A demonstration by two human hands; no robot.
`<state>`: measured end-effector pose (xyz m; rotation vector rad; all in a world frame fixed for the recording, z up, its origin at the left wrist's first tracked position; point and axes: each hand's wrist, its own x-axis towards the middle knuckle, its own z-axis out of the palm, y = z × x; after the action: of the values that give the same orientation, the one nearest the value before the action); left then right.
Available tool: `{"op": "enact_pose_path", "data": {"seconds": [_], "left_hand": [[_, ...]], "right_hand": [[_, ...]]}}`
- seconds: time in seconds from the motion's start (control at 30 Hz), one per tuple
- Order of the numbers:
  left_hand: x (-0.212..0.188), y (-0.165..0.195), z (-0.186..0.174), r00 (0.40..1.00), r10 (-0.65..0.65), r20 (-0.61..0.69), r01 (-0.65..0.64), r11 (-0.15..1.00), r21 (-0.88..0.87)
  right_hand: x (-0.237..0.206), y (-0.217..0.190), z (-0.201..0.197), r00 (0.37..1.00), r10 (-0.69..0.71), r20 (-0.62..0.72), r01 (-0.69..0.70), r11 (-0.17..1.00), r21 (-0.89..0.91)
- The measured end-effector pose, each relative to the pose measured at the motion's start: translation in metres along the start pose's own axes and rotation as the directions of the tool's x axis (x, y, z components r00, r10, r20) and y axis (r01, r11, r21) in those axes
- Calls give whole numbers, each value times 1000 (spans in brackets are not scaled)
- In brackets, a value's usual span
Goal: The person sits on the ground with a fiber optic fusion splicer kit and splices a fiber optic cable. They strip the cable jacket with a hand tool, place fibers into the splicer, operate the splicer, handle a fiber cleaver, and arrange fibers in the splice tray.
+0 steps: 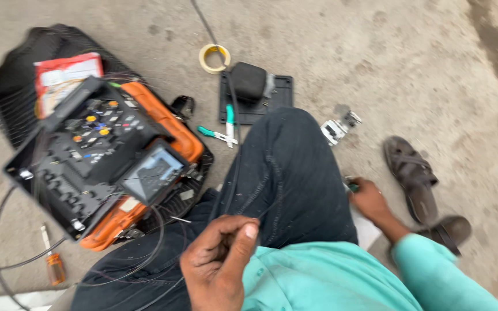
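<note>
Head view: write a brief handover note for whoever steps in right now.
Left hand: closed, pinching thin dark fibre strands above the lap.
Right hand: down by the knee, closed on a small green-tipped tool; the grip is partly hidden.
Orange-and-black splicing machine: open on the floor at the left, screen up.
Green-handled pliers, tape roll and a black box on a tray lie ahead.
No fibre visibly loaded in the machine; the picture is blurred.
</note>
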<state>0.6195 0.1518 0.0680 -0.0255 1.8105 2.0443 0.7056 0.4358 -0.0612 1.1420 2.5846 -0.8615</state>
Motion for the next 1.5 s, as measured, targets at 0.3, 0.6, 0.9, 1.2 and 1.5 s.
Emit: {"op": "enact_pose_path", "data": {"seconds": [0.3,0.6,0.9,1.2,1.5], "left_hand": [[-14,33,0,924,374,-76,-356,917,179],[-26,53,-8,872,471,-134,-414,855,311],[-23,44,-18,900,431,-66,-396,872,286],[-21,41,-19,910,408,-76,-374,885,276],[-19,39,-18,910,409,-70,-378,886,269]], "right_hand": [[-66,-93,-72,804,-502,319,135,676,724],[-97,-169,-60,553,-703,447,108,592,798],[-97,-172,-51,558,-702,442,119,595,794],[-95,-175,-49,578,-713,397,209,600,773],[-95,-177,-51,608,-730,311,371,608,702]]}}
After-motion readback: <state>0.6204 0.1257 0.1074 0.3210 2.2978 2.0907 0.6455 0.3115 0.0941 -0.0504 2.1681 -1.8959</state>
